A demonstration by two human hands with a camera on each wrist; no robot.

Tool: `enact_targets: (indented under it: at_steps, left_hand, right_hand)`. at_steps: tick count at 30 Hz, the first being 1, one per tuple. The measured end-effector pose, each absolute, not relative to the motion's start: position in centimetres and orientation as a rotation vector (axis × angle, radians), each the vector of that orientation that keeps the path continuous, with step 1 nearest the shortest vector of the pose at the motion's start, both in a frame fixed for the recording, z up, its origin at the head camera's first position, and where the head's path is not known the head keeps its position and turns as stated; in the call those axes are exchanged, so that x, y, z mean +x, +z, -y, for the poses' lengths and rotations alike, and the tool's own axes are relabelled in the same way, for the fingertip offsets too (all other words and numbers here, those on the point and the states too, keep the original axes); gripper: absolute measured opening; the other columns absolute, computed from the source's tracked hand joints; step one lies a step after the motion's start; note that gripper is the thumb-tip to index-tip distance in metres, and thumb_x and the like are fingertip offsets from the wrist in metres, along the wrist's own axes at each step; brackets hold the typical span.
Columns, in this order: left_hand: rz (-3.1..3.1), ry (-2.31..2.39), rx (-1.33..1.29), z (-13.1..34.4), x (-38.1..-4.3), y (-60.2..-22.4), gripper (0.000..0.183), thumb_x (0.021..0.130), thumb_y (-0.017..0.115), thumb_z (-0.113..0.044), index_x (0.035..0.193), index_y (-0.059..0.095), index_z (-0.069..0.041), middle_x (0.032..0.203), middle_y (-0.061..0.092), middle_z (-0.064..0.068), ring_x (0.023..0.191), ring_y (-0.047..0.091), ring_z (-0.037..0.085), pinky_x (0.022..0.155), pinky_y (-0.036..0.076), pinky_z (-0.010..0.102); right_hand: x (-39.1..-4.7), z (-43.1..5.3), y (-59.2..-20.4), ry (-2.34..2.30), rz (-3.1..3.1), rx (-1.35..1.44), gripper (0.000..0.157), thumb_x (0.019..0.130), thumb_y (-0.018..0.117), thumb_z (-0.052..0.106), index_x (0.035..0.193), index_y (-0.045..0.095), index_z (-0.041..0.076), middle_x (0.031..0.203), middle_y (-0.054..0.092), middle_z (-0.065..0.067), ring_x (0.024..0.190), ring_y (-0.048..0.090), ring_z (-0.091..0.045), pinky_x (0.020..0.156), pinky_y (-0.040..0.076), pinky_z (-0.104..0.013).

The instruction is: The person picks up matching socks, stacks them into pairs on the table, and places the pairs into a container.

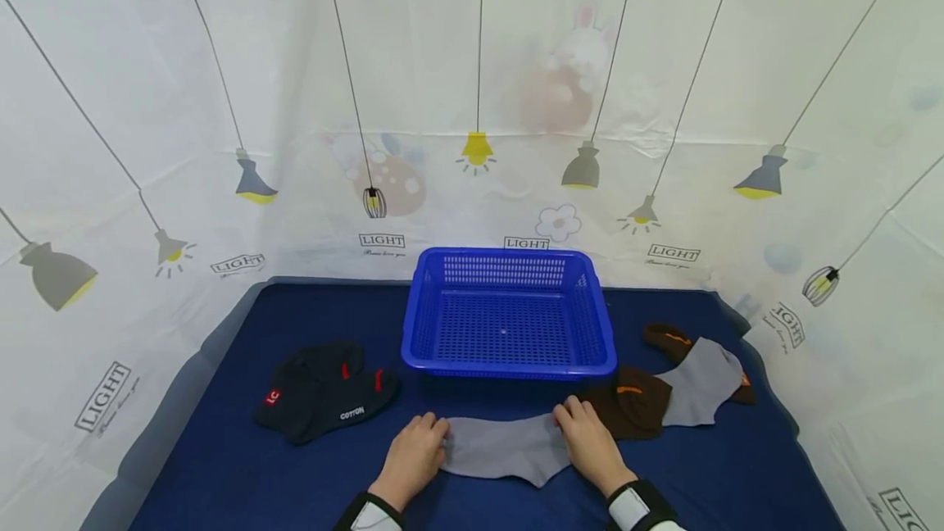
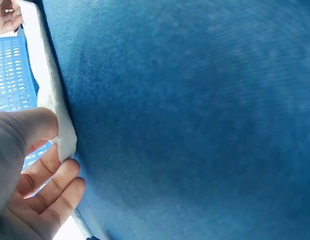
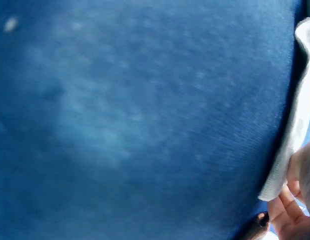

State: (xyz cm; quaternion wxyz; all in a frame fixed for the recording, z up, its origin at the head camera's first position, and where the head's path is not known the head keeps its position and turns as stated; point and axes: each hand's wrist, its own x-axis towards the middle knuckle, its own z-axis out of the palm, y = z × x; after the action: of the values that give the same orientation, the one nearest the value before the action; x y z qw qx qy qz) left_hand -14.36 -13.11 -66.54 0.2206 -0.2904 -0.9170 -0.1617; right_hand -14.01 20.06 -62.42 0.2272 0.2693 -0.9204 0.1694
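Observation:
A grey sock (image 1: 505, 447) lies stretched sideways on the dark blue cloth, in front of the basket. My left hand (image 1: 416, 451) pinches its left end; in the left wrist view the thumb and fingers close on the grey fabric (image 2: 50, 75). At the other end my right hand (image 1: 592, 442) pinches the sock, and the right wrist view shows the fingers on its edge (image 3: 290, 150). Just beyond the right hand lie brown socks (image 1: 640, 404) with orange marks and another grey sock (image 1: 701, 379), overlapping one another.
A blue plastic basket (image 1: 509, 371) with mesh sides stands at the back middle, nothing visible in it. Black socks (image 1: 324, 392) with red marks lie at left. The blue cloth (image 1: 243, 474) reaches white printed curtains (image 1: 457, 39) at the back and sides.

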Motion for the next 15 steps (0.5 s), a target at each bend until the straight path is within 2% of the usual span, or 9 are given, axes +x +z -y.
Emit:
enact_targets:
  at_steps: [5, 9, 15]
  left_hand:
    - [2.511, -0.389, -0.803, 12.6, -13.3, -63.2, 0.04, 0.059, 0.092, -0.002, 0.085, 0.064, -0.011, 0.078, 0.053, 0.003, 0.065, 0.054, 0.023, 0.053, 0.043, 0.038]
    - [2.571, -0.288, -0.77, 12.2, -12.5, -60.3, 0.035, 0.064, 0.094, -0.004, 0.087, 0.068, -0.012, 0.082, 0.055, 0.002, 0.072, 0.057, 0.026, 0.061, 0.046, 0.036]
    - [2.646, -0.304, -0.754, 12.0, -11.9, -58.8, 0.033, 0.069, 0.094, -0.005, 0.094, 0.073, -0.012, 0.092, 0.061, 0.003, 0.084, 0.062, 0.026, 0.069, 0.051, 0.038]
  right_hand:
    - [-14.0, -20.2, -62.4, 0.45, 2.557, 0.744, 0.038, 0.077, 0.082, -0.016, 0.088, 0.059, 0.011, 0.086, 0.047, -0.002, 0.073, 0.047, -0.022, 0.063, 0.047, -0.036]
    - [-14.4, -20.7, -62.6, 0.481, 2.482, 0.774, 0.034, 0.077, 0.083, -0.014, 0.09, 0.062, 0.01, 0.087, 0.052, -0.004, 0.074, 0.051, -0.024, 0.062, 0.048, -0.037]
    - [-15.1, -22.9, -65.5, 0.576, 2.49, 0.745, 0.019, 0.092, 0.076, 0.01, 0.109, 0.069, 0.012, 0.105, 0.063, -0.007, 0.09, 0.062, -0.032, 0.068, 0.053, -0.048]
